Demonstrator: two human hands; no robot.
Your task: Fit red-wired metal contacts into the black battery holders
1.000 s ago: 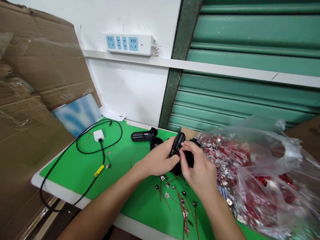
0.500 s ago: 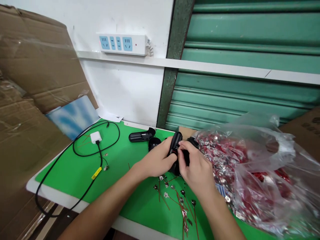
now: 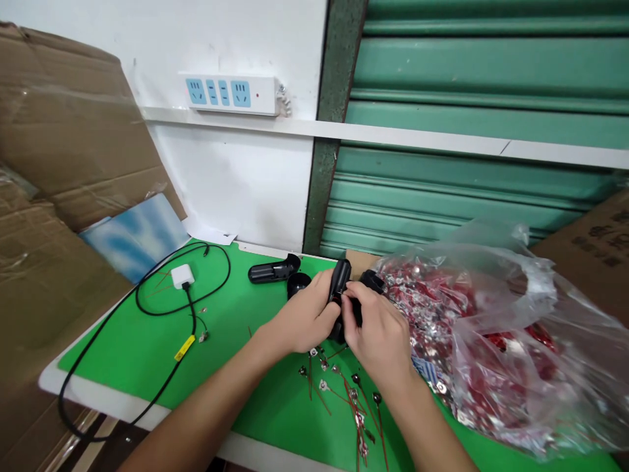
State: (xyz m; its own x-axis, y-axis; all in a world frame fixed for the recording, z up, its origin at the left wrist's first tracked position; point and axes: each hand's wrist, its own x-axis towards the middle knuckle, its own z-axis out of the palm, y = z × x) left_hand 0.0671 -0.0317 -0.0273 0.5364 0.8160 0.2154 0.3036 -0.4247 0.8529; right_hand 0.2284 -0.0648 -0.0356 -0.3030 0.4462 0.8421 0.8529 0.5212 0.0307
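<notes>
Head view, and here we are just right of centre: the left hand (image 3: 310,316) has its fingers wrapped round a black handle (image 3: 340,276), tilted up above the green tabletop (image 3: 221,367). In comes the right hand (image 3: 379,328), thumb and forefinger together at the handle's side; whether they pinch something small, I cannot tell! Below, lower centre, metal discs with thin wires (image 3: 354,394) lie scattered. Left of the hands, a second black handle (image 3: 269,271) lies beside a black cup (image 3: 297,284). Lower right, a clear plastic bag (image 3: 531,393) bulges with red-and-silver pieces (image 3: 422,295).
</notes>
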